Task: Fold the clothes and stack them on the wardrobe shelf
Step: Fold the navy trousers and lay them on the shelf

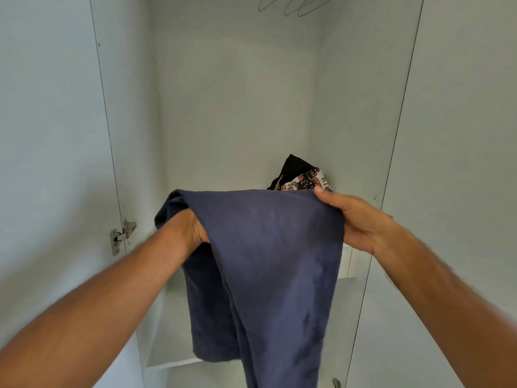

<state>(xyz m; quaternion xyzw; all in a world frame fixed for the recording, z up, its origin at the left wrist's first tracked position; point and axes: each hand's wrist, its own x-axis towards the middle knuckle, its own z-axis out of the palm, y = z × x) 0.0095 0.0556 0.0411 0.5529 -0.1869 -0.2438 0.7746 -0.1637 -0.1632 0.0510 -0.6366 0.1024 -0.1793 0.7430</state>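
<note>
Both hands hold a blue garment (268, 247) up in front of the open wardrobe, its top edge stretched nearly level between them and the rest hanging in long folds past the front edge of the shelf (167, 357). The right hand (355, 219) pinches the garment's upper right corner, thumb on top and fingers curled under the cloth. The left hand (193, 228) is wrapped in the garment's upper left end; its fingers are hidden, so their state cannot be told. Behind the top edge, in the right back corner, lies a dark pile (300, 175) with a patterned piece on it. The left side of the shelf shows bare board. Wire hangers (293, 4) hang high above, well apart from the hands.
</note>
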